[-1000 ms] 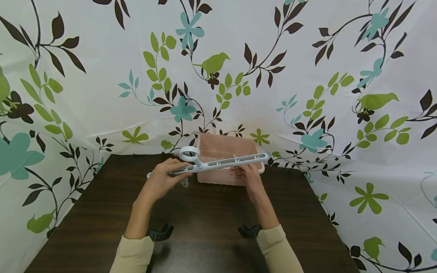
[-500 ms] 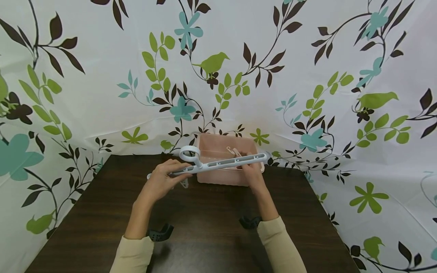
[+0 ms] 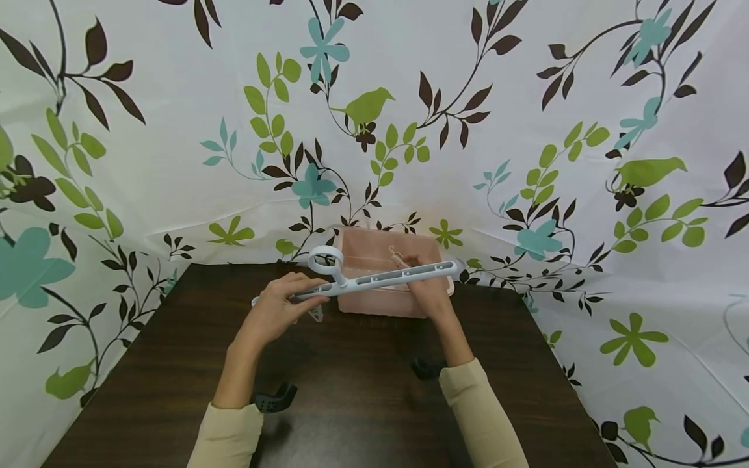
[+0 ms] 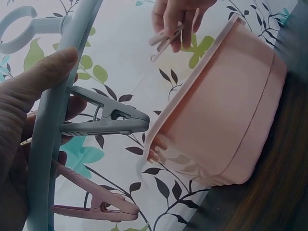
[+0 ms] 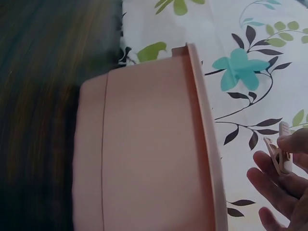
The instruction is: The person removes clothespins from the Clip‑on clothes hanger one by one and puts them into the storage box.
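A pale blue-grey clip hanger (image 3: 404,275), a long slotted bar with a ring-shaped hook, slants across in front of the bin. My left hand (image 3: 281,309) grips its left part. From the bar hang a grey clothespin (image 4: 108,126) and a pink clothespin (image 4: 103,204), seen below the fingers in the left wrist view. My right hand (image 3: 432,292) pinches another small pink clothespin (image 5: 284,156) between thumb and fingers. This hand is behind the bar's right part, above the bin, and the bar partly hides it in the head view.
A pink plastic bin (image 3: 374,305) stands at the far edge of the dark wooden table (image 3: 351,390), close to the leaf-and-bird patterned backdrop (image 3: 363,39). Most of the bin's contents are hidden.
My right hand has risen out of the bin with the pink clothespin, which came into view behind the bar. The left hand and hanger have stayed nearly still.
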